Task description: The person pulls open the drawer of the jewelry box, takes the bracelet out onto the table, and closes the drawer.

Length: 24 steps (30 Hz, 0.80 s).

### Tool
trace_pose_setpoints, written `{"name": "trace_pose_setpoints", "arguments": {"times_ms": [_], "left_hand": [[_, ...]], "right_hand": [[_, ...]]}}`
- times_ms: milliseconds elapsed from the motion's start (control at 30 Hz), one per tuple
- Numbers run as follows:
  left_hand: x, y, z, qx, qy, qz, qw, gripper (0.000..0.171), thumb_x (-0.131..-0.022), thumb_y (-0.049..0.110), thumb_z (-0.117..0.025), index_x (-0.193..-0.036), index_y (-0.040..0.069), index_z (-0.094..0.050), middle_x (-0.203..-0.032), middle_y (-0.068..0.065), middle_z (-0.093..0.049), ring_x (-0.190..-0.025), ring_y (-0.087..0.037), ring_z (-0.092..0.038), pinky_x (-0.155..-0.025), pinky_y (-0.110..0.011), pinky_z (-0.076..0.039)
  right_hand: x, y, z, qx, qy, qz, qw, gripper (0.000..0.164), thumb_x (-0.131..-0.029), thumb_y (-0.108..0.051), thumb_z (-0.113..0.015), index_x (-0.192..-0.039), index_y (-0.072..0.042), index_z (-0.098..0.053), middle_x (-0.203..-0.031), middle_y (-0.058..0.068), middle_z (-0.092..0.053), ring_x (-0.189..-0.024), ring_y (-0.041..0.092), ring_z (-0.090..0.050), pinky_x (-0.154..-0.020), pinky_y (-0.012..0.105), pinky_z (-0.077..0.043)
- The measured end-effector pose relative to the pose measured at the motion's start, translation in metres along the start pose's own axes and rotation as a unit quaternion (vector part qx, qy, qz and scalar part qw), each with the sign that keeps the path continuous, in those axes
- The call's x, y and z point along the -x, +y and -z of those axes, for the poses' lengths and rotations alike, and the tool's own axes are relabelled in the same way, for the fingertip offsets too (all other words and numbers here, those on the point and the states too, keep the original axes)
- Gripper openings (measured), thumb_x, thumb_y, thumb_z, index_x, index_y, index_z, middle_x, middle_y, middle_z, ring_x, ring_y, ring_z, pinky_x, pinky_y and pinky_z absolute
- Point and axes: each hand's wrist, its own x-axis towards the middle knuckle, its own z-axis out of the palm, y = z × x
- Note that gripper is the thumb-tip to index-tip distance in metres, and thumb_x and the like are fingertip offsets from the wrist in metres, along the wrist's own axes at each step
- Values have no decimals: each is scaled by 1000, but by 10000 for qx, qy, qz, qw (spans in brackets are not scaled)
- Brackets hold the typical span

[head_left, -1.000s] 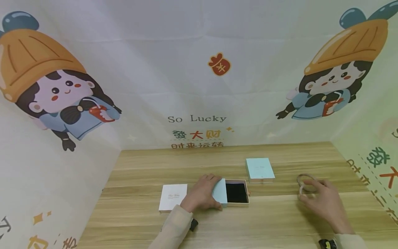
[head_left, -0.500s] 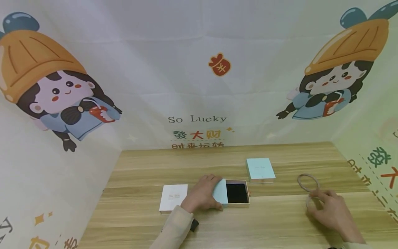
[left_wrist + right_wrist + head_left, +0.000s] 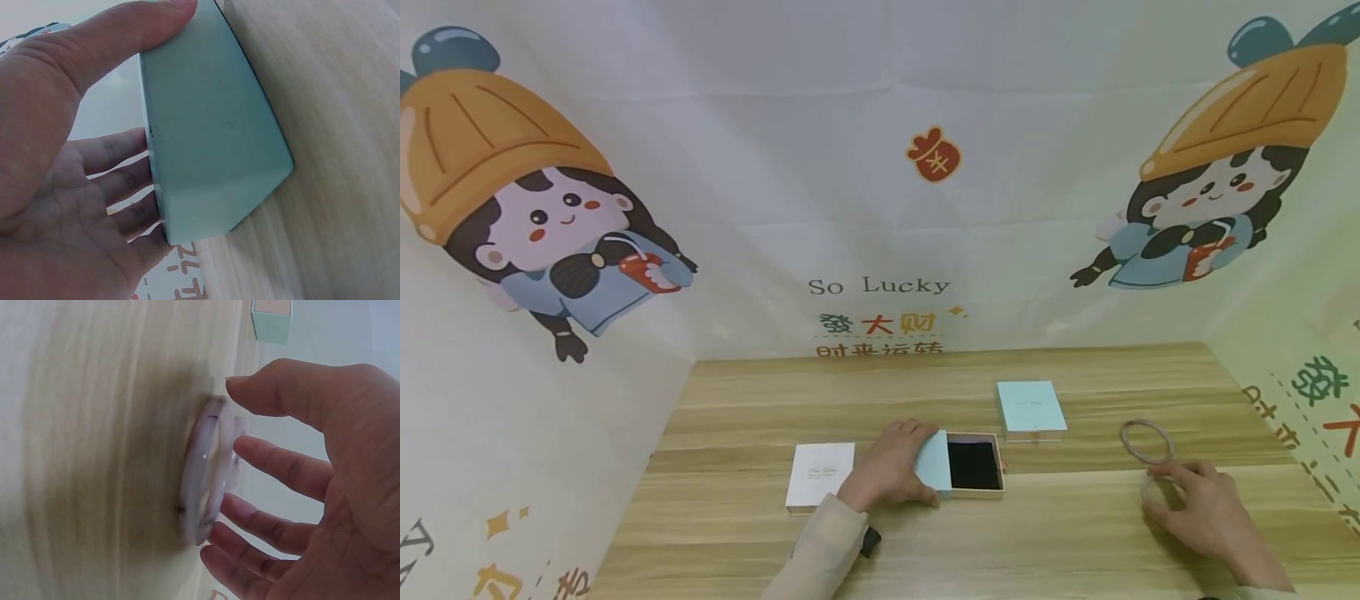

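My left hand grips the light blue sleeve of a drawer box, thumb on the near side and fingers on the far side. Its black-lined tray sticks out to the right. The left wrist view shows the thumb on the sleeve, close over the tabletop. At the right, my right hand holds a pale, glossy bangle by its edge, between thumb and fingertips. A second bangle lies flat just beyond that hand.
Left of the left hand lies a white box, partly hidden by the wrist. Another light blue box, closed, sits farther back. Printed cloth walls enclose the wooden table at the back and sides.
My right hand has drawn toward me and slightly right with the pale bangle, uncovering the second bangle. Over the last half second it hardly moves. The left hand keeps its hold on the box.
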Motion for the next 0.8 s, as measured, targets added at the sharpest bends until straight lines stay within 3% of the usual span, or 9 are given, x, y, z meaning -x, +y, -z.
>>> {"name": "trace_pose_setpoints", "arguments": {"times_ms": [267,433,667,800], "left_hand": [[-1,0,-1,-19,-10,29,10000,97,-65,36,-97,-148,16,-51,-140,-2,-59,-120,-21,-51,-97,-38,-51],[-1,-1,-1,-6,-8,34,10000,96,-65,36,-97,-148,16,-51,-140,-2,-59,-120,-21,-51,-96,-37,-51],[0,-1,-2,-27,26,18,10000,97,-65,36,-97,-147,16,-51,-140,-2,-59,-120,-21,-52,-96,-37,-51],[-1,-1,-2,-46,4,-4,10000,98,-65,37,-97,-148,15,-50,-141,-2,-58,-123,-22,-52,-99,-38,-51]], "right_hand": [[-5,-10,6,-249,324,189,9990,50,-82,-24,-84,-122,0,-68,-123,39,-59,-111,61,-52,-87,71,-44],[-10,-24,7,-788,248,321,9961,61,-85,-26,-83,-134,2,-60,-126,40,-58,-110,59,-57,-85,70,-51],[-16,-49,0,-1855,-408,190,9816,65,-95,-32,-74,-143,4,-51,-138,32,-57,-116,46,-64,-89,48,-60],[-22,-62,-7,-2236,-754,49,9718,62,-98,-34,-70,-145,1,-49,-136,25,-61,-116,38,-65,-86,32,-59]]}}
